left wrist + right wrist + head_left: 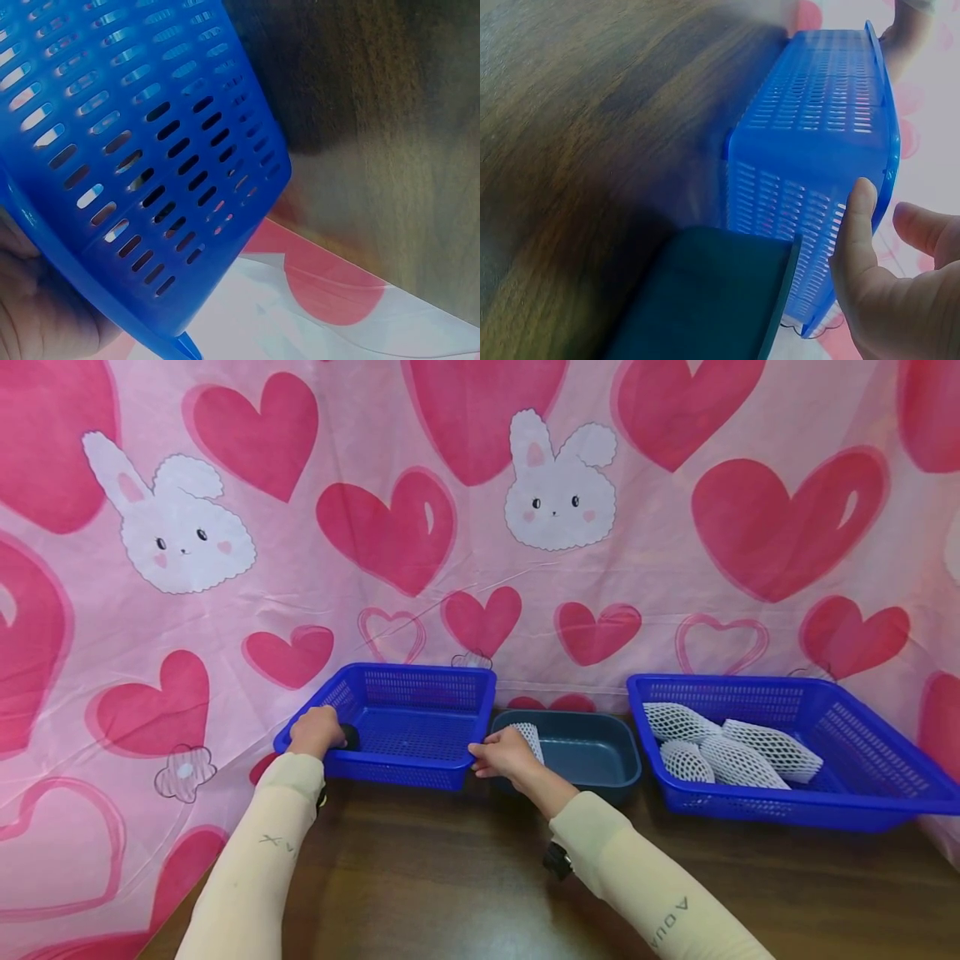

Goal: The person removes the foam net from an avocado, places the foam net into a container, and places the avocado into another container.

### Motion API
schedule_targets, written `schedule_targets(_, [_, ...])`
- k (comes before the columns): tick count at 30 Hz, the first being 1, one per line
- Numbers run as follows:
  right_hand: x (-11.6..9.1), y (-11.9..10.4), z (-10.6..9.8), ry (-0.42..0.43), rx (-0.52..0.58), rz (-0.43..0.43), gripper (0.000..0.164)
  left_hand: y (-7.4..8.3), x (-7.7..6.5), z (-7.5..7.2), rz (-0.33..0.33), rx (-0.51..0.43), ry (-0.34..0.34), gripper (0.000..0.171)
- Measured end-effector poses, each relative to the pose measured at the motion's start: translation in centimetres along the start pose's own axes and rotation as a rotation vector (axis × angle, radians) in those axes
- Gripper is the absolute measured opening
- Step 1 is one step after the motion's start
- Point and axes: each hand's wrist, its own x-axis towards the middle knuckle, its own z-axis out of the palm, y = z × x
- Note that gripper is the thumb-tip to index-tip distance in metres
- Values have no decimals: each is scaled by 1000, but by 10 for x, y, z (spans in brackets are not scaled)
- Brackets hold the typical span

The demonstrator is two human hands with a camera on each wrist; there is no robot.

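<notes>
A blue slotted plastic basket point(408, 731) stands at the left against the patterned cloth. My left hand point(317, 731) grips its left rim, the palm outside the wall in the left wrist view. Beside those fingers, inside the basket, shows a dark rounded object point(349, 737), partly hidden by the hand. At the basket's front right corner, my right hand point(510, 753) holds the rim between thumb and finger. In the right wrist view, one finger point(861, 202) lies against the outer wall, with the other digit past the rim.
Right of that basket stands a dark teal tub point(592, 760) with a white foam net point(529, 739) in it, partly behind my right hand. Farther right, a larger blue basket point(795, 806) holds several white foam-netted pieces point(742, 760). All stand on a brown wooden table point(420, 877).
</notes>
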Motion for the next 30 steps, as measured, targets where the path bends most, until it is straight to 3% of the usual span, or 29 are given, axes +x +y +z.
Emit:
schedule_targets(7, [-5,-4,-9,3,-42,-7,42,-1,-2,-3,7,-8,45,51])
schedule_targets(17, [-15,-12,-31,16,-78,-44,40,2,-3,-9,68,-23,136,47])
schedule_targets(30, [-30,-14,-69,-2,-189,-131,43,26,-19,-20,145,-15,198,54])
